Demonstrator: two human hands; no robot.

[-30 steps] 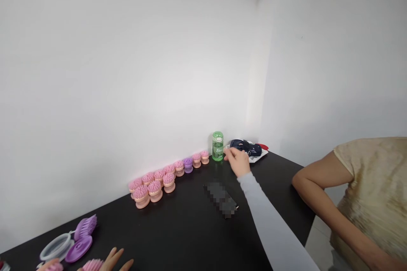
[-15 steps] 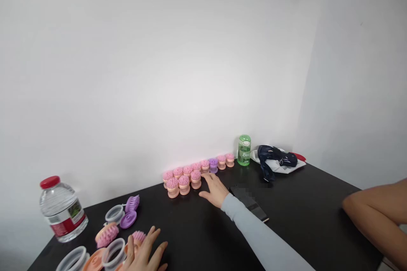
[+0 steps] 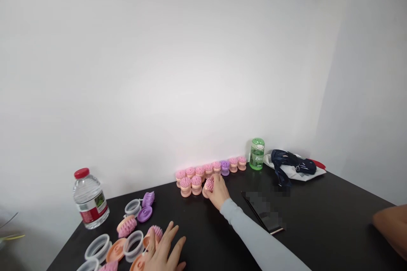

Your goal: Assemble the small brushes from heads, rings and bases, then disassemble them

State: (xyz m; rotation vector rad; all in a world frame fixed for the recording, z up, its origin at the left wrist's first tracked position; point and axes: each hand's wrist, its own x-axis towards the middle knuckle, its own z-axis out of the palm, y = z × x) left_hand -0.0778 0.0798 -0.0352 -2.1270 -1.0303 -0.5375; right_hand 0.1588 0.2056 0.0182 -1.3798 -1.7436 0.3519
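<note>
My right hand (image 3: 218,193) is closed around a pink bristled scalp brush (image 3: 208,185) at the right end of the front row. Its fingers hide part of that brush, which stands slightly apart from its neighbour (image 3: 196,185). Behind it, a row of similar brushes, pink with one purple brush (image 3: 224,167) among them, lines the wall. My left hand (image 3: 167,250) is spread low over the table, beside a pink brush (image 3: 155,233) and an orange disc (image 3: 138,263). Around it lie clear plastic rings (image 3: 132,246), another orange disc (image 3: 116,250) and a purple disc (image 3: 145,214).
A water bottle (image 3: 90,203) with a red cap stands at the left. Towards the right are a green bottle (image 3: 257,154), a dark strapped item (image 3: 294,163) on a white bag, and a dark flat device (image 3: 263,211). Another person's arm (image 3: 391,224) rests at the right edge.
My right hand was open beside the front-row brush and has now closed on it, shifting it slightly off its neighbour. My left hand stays spread. The view has turned a little left.
</note>
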